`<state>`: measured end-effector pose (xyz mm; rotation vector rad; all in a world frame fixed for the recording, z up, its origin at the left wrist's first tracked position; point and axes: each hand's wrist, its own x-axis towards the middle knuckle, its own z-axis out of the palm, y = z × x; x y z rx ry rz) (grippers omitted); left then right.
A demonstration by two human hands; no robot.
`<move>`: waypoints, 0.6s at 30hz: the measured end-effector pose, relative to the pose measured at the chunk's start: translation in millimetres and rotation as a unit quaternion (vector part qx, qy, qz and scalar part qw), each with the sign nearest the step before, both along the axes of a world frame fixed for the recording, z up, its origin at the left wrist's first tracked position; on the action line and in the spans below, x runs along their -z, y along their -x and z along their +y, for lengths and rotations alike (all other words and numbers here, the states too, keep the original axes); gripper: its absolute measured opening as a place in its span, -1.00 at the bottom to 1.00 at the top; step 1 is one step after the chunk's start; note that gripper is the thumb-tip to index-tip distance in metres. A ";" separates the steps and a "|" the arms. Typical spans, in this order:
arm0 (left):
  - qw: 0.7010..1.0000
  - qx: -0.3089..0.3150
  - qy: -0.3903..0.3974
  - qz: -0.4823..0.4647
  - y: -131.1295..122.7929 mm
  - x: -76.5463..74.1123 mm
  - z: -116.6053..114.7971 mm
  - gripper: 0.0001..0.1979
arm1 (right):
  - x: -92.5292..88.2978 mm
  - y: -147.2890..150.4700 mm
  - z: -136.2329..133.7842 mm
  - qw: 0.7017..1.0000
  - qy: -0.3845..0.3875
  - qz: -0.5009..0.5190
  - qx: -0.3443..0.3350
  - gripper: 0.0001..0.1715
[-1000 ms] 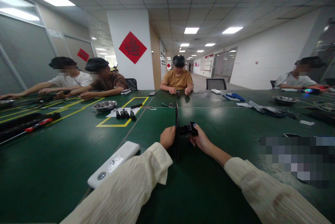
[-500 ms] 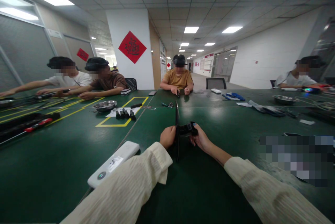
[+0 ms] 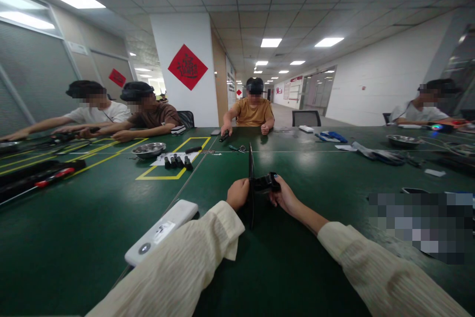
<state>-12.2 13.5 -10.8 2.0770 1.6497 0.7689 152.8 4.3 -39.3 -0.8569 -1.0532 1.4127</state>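
Straight ahead of me a thin black panel [image 3: 251, 163] stands upright, seen almost edge-on. My left hand [image 3: 237, 194] is closed on its left side. From the panel's right face a chunky black part [image 3: 263, 183] juts out; whether it is fixed there or only pressed against it I cannot tell. My right hand [image 3: 286, 197] grips the outer end of that part, thumb on top and fingers curled below. What lies behind the left fingers is hidden.
A white power bank [image 3: 161, 233] lies beside my left forearm. Further off are a metal bowl [image 3: 149, 150], several small black parts [image 3: 178, 161] on white paper and a pair of pliers [image 3: 235, 148]. A co-worker [image 3: 254, 112] sits opposite; others sit left and right.
My hands and the black panel have stayed in place. The co-worker opposite has moved a hand holding a dark object toward my left.
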 end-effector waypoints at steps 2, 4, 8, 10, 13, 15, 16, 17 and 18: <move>1.000 -0.006 0.002 0.006 0.1 0.8 0.7 -0.70 | 1.2 -0.6 0.6 1.000 -0.003 -0.001 -0.004 -0.71; 1.000 -0.012 0.005 0.012 0.0 1.6 1.4 -0.70 | 3.3 -1.0 2.0 1.000 -0.004 -0.001 -0.006 -0.70; 1.000 -0.010 0.009 0.011 -0.6 1.2 1.7 -0.68 | 6.6 -1.2 5.0 1.000 -0.006 0.002 -0.006 -0.68; 1.000 -0.002 0.007 0.010 -0.8 0.5 1.6 -0.68 | 5.9 -1.1 4.7 1.000 -0.005 0.003 -0.009 -0.67; 1.000 0.008 -0.001 0.017 -0.8 0.5 1.7 -0.69 | 1.9 -0.8 1.9 1.000 -0.002 0.001 -0.012 -0.68; 1.000 0.004 0.001 0.017 -0.8 1.4 2.2 -0.69 | -0.8 -0.5 -0.1 1.000 0.004 0.000 -0.013 -0.70; 1.000 0.000 0.003 0.015 -0.8 2.0 2.5 -0.69 | -1.6 -0.4 -0.7 1.000 0.008 -0.001 -0.011 -0.70; 1.000 -0.004 0.005 0.015 -0.8 2.8 2.9 -0.69 | -2.1 -0.2 -1.1 1.000 0.011 -0.001 -0.010 -0.70; 1.000 -0.007 0.005 0.016 -0.8 3.4 3.2 -0.69 | -2.3 -0.1 -1.2 1.000 0.011 -0.002 -0.008 -0.70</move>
